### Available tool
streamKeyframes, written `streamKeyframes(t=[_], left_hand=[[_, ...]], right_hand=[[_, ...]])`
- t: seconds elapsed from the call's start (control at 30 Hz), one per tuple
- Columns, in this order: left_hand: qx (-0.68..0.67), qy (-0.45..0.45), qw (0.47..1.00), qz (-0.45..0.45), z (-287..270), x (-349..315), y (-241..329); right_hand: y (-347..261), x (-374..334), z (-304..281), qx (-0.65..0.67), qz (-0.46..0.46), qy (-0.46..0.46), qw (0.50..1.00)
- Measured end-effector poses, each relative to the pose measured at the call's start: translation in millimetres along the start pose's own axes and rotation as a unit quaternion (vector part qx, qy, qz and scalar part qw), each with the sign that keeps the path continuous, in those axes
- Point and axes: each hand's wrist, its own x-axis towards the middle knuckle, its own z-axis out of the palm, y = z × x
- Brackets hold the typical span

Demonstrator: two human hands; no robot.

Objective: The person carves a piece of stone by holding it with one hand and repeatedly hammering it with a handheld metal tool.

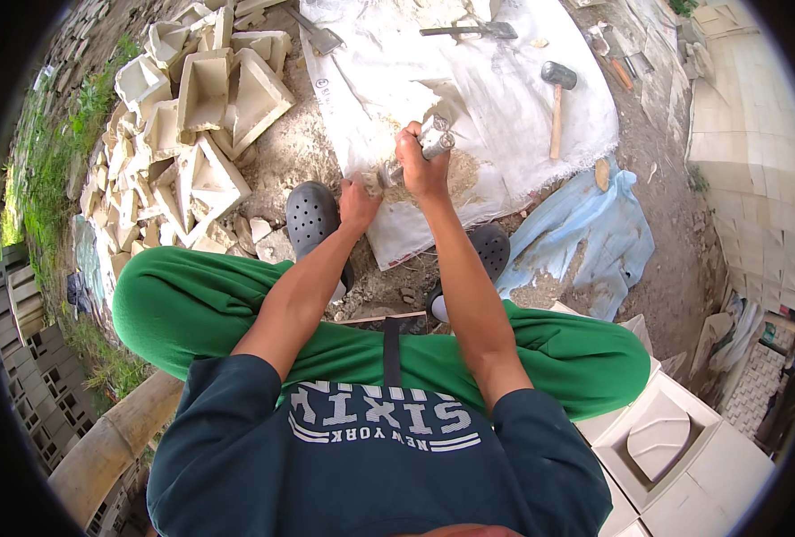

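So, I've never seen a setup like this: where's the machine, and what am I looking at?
There's no robot here, just a seated person working with two bare hands. The single picture comes from a wide fisheye camera on the person's head, looking down, so straight edges bend near the rim.

The right hand grips a silvery thing; I can't tell exactly what it is. The left hand is beside it, but its grip is unclear.

On the ground ahead is a white sheet, bearing a hammer and a dark tool. Pale broken pieces are heaped to the left; a blue cloth lies to the right.
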Motion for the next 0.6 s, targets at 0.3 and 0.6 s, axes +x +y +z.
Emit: streamKeyframes(t=[0.3,0.6], left_hand=[[-0.004,0.019,1.000,0.016,-2,-4,4],[-0.021,0.017,1.000,0.001,-1,-3,-8]], right_hand=[[-17,-10,-11,-0.071,-0.084,-0.046,0.993],[-29,-17,-6,-0.101,-0.100,-0.049,0.989]])
